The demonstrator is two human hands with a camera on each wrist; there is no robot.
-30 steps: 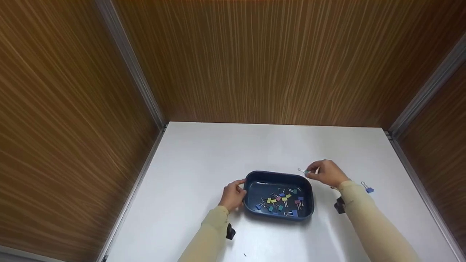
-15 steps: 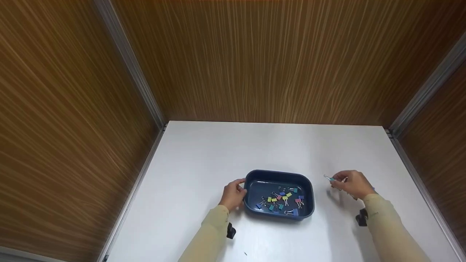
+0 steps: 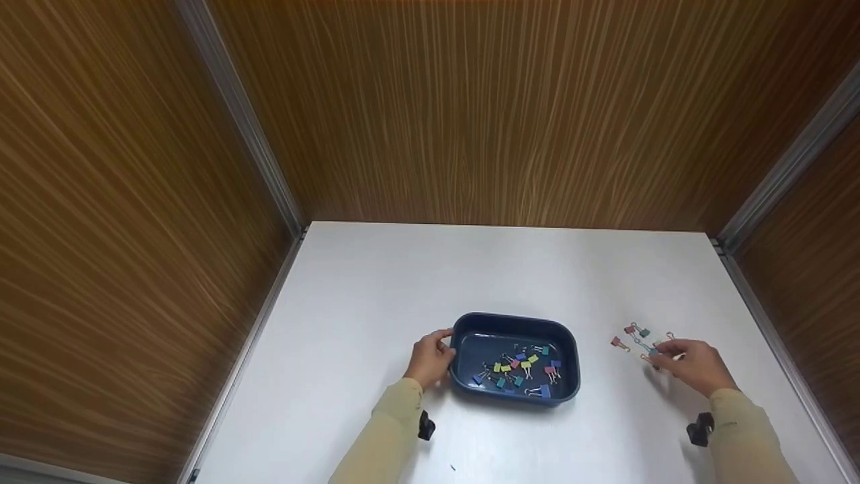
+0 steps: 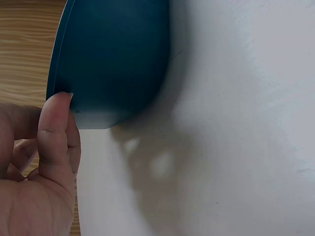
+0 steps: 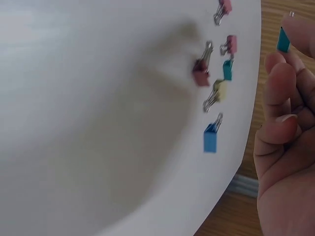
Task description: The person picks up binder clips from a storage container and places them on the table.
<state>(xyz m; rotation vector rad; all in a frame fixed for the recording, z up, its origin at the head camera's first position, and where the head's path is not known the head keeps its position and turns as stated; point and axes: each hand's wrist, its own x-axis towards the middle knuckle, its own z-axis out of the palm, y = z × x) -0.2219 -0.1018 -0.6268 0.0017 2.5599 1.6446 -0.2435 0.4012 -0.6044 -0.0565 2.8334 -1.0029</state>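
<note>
My left hand (image 3: 430, 359) pinches the left rim of a dark blue tray (image 3: 571, 336); the left wrist view has the thumb (image 4: 54, 128) against the tray's outer wall. Several binder clips (image 3: 526, 366) in yellow, pink, teal and blue lie scattered inside. To the right of the tray, my right hand (image 3: 695, 366) holds a teal binder clip (image 5: 283, 40) between thumb and fingers, above the table. Near it on the table lie a blue clip (image 5: 210, 141), a yellow clip (image 5: 221, 90), a dark red clip (image 5: 201, 77), a second teal clip (image 5: 227, 70) and pink clips (image 5: 232, 44).
The white table (image 3: 376, 282) is bounded by a wood-grain panel (image 3: 504, 134) at the back and others at both sides. A small dark mark (image 3: 453, 467) shows near the front. Black wrist cameras (image 3: 426, 426) sit under both forearms.
My right hand has moved right, away from the tray's right end, with the teal binder clip, to the loose clips on the table. My left hand and the tray stay put.
</note>
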